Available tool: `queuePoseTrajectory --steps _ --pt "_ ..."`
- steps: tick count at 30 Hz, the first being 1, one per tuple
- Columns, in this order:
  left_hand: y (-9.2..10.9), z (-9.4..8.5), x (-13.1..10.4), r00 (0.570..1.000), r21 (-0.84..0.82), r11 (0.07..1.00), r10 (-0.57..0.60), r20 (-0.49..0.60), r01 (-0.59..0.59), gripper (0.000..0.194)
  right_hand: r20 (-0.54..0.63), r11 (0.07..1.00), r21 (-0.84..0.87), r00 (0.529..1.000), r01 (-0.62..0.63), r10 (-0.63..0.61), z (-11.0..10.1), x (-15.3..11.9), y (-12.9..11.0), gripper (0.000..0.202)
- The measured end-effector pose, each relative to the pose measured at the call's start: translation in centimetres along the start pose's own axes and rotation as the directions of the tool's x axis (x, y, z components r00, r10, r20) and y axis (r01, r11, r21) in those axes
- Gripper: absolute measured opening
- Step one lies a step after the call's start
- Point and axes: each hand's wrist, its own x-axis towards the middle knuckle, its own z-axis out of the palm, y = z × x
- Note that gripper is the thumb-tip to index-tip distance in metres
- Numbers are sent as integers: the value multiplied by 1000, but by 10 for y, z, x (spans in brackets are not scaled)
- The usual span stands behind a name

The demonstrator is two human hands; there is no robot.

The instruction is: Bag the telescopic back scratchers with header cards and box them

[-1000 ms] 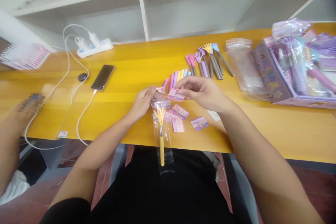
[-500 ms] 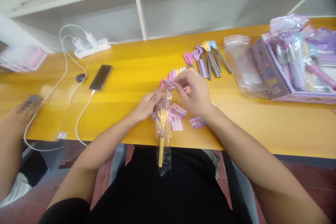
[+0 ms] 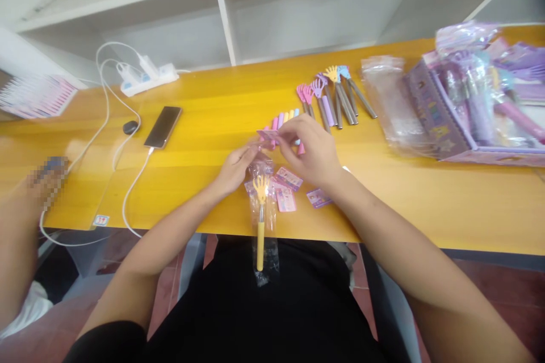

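My left hand point(image 3: 235, 170) is closed, fingertips pinching the upper end of a clear plastic bag point(image 3: 271, 227). Inside the bag lies a yellow back scratcher point(image 3: 260, 244), its hand-shaped head upward and its handle hanging past the table edge over my lap. Between the thumb and fingers of my right hand point(image 3: 313, 150) is a small pink-purple card point(image 3: 267, 135), held just above the bag's top end. Whether the card touches the bag I cannot tell. Several printed cards point(image 3: 286, 199) lie on the table under and beside the bag.
Beyond my hands are several coloured handle sleeves point(image 3: 281, 119) and metal back scratchers point(image 3: 344, 96). To the right are clear bags point(image 3: 389, 102) and a purple display box point(image 3: 438, 113). A phone point(image 3: 163, 127), cables and a power strip point(image 3: 150, 80) lie left, near another person's hand point(image 3: 49, 181).
The card in my right hand has turned flatter and shifted slightly left, over the bag's upper end. My left hand has moved slightly left with the bag's top.
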Motion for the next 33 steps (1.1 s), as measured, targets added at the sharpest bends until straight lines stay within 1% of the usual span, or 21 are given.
queuePoseTrajectory --steps 2,6,9,14,16,19,23,26,28,30,33 --pt "1 2 0 1000 6 1000 -9 4 9 67 -20 1000 17 1000 -2 2 -2 3 2 10" --pt "2 4 -1 999 37 999 5 37 -6 63 39 996 56 997 -67 65 -7 5 5 10" --pt "3 3 -1 999 57 998 18 32 -20 59 67 993 70 994 -93 88 -9 6 6 11" --pt "2 2 -3 999 26 1000 1 37 -2 58 55 996 83 998 -36 31 -12 7 9 12" --pt "1 2 -3 1000 43 999 11 30 -12 57 56 998 68 998 -12 8 -13 8 11 13" --pt "-1 1 -3 998 112 993 34 54 -40 58 79 999 17 996 51 -52 -13 7 15 15" --pt "-5 1 -4 992 166 986 -6 130 -16 61 117 983 -69 980 169 -160 -9 3 18 22" --pt "-8 1 -5 991 181 983 -21 130 -3 62 180 976 -120 971 181 -157 -6 -1 18 28" --pt "-8 1 -5 994 185 983 -27 107 7 63 209 980 -109 968 164 -138 -6 -2 18 29" --pt "-7 1 -4 995 178 984 -30 99 12 64 222 984 -63 964 164 -147 -6 -2 17 28" --pt "-5 1 -4 992 158 987 -11 127 -9 63 228 984 35 957 174 -177 -9 -1 15 31"
